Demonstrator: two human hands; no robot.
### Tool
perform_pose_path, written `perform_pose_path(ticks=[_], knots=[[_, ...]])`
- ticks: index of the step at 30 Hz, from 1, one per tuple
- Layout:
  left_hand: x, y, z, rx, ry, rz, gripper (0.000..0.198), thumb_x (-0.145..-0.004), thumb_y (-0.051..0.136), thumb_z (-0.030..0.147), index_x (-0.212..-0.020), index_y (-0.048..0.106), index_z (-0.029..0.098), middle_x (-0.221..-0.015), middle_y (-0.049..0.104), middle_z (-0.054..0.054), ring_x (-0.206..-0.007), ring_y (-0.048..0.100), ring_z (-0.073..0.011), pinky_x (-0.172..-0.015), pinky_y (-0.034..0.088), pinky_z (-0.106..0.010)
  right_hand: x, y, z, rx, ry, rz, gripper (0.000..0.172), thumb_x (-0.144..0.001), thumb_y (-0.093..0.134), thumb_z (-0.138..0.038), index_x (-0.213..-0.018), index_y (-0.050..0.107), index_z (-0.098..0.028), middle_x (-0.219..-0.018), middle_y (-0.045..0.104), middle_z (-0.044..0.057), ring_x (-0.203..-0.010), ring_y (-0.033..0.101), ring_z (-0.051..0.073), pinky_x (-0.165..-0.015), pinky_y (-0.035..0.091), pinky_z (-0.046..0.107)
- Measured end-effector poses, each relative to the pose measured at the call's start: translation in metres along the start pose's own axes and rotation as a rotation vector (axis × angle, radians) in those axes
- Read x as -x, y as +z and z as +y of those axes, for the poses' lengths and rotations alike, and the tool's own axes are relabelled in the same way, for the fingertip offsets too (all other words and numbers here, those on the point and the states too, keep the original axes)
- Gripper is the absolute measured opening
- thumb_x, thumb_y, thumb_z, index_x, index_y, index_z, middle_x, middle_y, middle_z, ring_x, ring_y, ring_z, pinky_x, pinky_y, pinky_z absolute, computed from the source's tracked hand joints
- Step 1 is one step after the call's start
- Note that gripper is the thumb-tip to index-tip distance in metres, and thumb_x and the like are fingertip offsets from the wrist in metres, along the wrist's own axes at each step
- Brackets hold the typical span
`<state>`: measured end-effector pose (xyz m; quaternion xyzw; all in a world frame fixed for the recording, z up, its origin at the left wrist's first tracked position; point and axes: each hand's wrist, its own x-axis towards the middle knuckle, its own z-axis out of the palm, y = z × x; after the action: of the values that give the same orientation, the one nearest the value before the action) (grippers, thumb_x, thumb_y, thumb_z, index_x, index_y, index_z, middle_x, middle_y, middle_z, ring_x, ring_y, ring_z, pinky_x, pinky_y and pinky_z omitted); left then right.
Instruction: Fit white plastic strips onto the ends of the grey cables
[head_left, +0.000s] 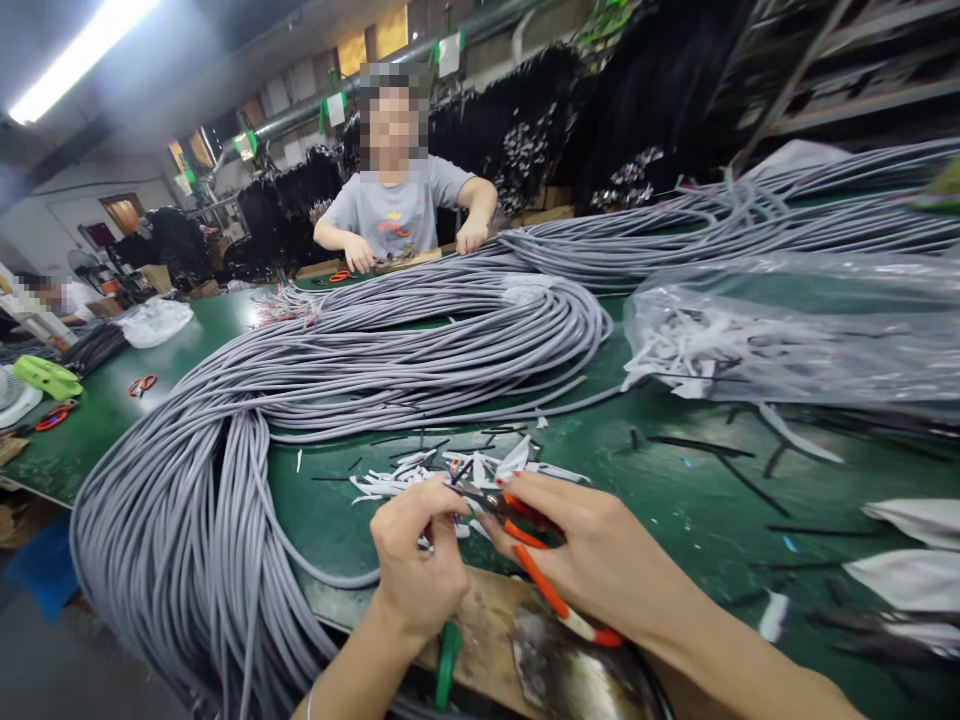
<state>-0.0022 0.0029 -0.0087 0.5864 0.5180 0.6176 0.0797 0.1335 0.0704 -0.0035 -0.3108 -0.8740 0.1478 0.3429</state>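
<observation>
Left hand (420,555): fingers curled, thumb and forefinger pinched together at the end of a single round grey cable (341,578), which runs in from the left, low over the edge of the green tabletop (319,510). Thin wire ends show at the fingertips; the exact grip is partly hidden by the hand itself.

Right hand (574,520): fingers wrapped around hand cutters with orange-red handles and dark metal jaws (551,590). Jaw tips point left, right at the left fingertips; cannot tell whether they are closed on a wire.

Just beyond both hands: a scatter of white strips (390,484) and short black offcuts. Beneath the hands, at the near edge, a brown wooden board (484,620).

Large looped bundle of grey cables (420,350) spreads across the middle and hangs over the near left edge. Right of it, a clear plastic bag (810,330) with white scraps inside.

Across the tabletop, a co-worker in a grey T-shirt (409,205), both hands low near the cables. Red-handled scissors (142,385) lie far left.
</observation>
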Motion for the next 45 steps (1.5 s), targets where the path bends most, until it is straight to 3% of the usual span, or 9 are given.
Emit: perform_pose_path(ticks=[4, 8, 11, 14, 18, 21, 31, 41, 45], knots=[[0.000, -0.001, 0.000, -0.073, 0.041, -0.040, 0.029, -0.077, 0.045, 0.002, -0.068, 0.064, 0.023, -0.067, 0.065, -0.003, -0.064, 0.060, -0.0182, -0.065, 0.045, -0.029, 0.000, 0.001, -0.004, 0.021, -0.013, -0.042, 0.018, -0.075, 0.043, -0.021, -0.057, 0.042, -0.023, -0.052, 0.055, 0.001, -0.045, 0.049, 0.015, -0.044, 0.038, 0.024], [0.002, 0.000, -0.002, -0.032, -0.031, -0.043, 0.023, -0.079, 0.047, 0.005, -0.070, 0.060, 0.022, -0.067, 0.064, -0.003, -0.064, 0.059, -0.0174, -0.063, 0.044, -0.028, 0.002, 0.002, -0.005, 0.097, -0.063, 0.009, 0.018, -0.072, 0.041, -0.018, -0.055, 0.039, -0.023, -0.048, 0.050, 0.000, -0.041, 0.045, 0.013, -0.043, 0.035, 0.023], [0.003, 0.002, -0.003, 0.111, -0.209, -0.011, 0.009, -0.081, 0.053, 0.013, -0.087, 0.055, 0.020, -0.068, 0.062, -0.002, -0.057, 0.056, -0.0134, -0.054, 0.041, -0.023, 0.005, 0.004, -0.002, 0.180, -0.098, 0.074, 0.020, -0.073, 0.042, -0.019, -0.054, 0.036, -0.023, -0.044, 0.046, -0.002, -0.038, 0.042, 0.012, -0.042, 0.031, 0.023], [-0.002, 0.005, -0.002, 0.358, -0.417, -0.010, 0.025, -0.079, 0.060, 0.028, -0.097, 0.045, 0.020, -0.059, 0.057, 0.004, -0.044, 0.045, -0.0080, -0.044, 0.032, -0.018, 0.007, 0.007, 0.003, 0.165, -0.130, 0.101, 0.026, -0.077, 0.041, -0.021, -0.051, 0.035, -0.023, -0.040, 0.043, -0.003, -0.034, 0.040, 0.011, -0.040, 0.029, 0.022], [-0.016, 0.006, -0.001, 0.623, -0.619, -0.053, 0.048, -0.062, 0.072, 0.049, -0.085, 0.045, 0.017, -0.053, 0.058, 0.005, -0.036, 0.035, -0.0028, -0.038, 0.025, -0.015, 0.004, 0.011, 0.008, 0.124, -0.096, 0.122, 0.033, -0.082, 0.039, -0.028, -0.050, 0.035, -0.022, -0.040, 0.043, -0.003, -0.034, 0.038, 0.010, -0.040, 0.028, 0.021], [-0.023, 0.005, -0.002, 0.679, -0.732, -0.103, 0.052, -0.050, 0.077, 0.054, -0.069, 0.050, 0.013, -0.049, 0.055, 0.004, -0.032, 0.031, -0.0001, -0.035, 0.020, -0.014, 0.000, 0.011, 0.007, 0.092, -0.052, 0.107, 0.041, -0.085, 0.037, -0.035, -0.047, 0.030, -0.022, -0.038, 0.040, -0.003, -0.034, 0.036, 0.009, -0.040, 0.028, 0.020], [-0.020, 0.001, -0.001, 0.647, -0.722, -0.048, 0.045, -0.046, 0.081, 0.045, -0.056, 0.052, 0.012, -0.044, 0.057, 0.001, -0.032, 0.034, -0.0005, -0.035, 0.019, -0.015, -0.005, 0.003, 0.003, -0.016, 0.046, -0.072, 0.046, -0.082, 0.037, -0.050, -0.048, 0.028, -0.021, -0.041, 0.035, -0.004, -0.039, 0.031, 0.010, -0.042, 0.025, 0.021], [-0.035, 0.003, -0.002, 0.795, -0.878, -0.234, 0.046, -0.045, 0.078, 0.046, -0.066, 0.059, 0.010, -0.041, 0.038, 0.010, -0.030, 0.017, 0.0021, -0.036, 0.004, -0.017, -0.009, 0.009, -0.003, -0.109, 0.226, -0.029, 0.057, -0.071, 0.037, -0.068, -0.041, 0.024, -0.021, -0.040, 0.024, -0.004, -0.040, 0.025, 0.008, -0.041, 0.024, 0.023], [-0.024, -0.001, 0.002, 0.822, -0.880, -0.237, 0.044, -0.044, 0.079, 0.044, -0.064, 0.062, 0.008, -0.040, 0.036, 0.009, -0.032, 0.017, 0.0019, -0.039, 0.003, -0.018, -0.018, -0.015, 0.010, -0.099, 0.392, 0.040, 0.057, -0.072, 0.024, -0.072, -0.040, 0.022, -0.025, -0.039, 0.027, -0.002, -0.038, 0.028, 0.010, -0.039, 0.027, 0.025]])
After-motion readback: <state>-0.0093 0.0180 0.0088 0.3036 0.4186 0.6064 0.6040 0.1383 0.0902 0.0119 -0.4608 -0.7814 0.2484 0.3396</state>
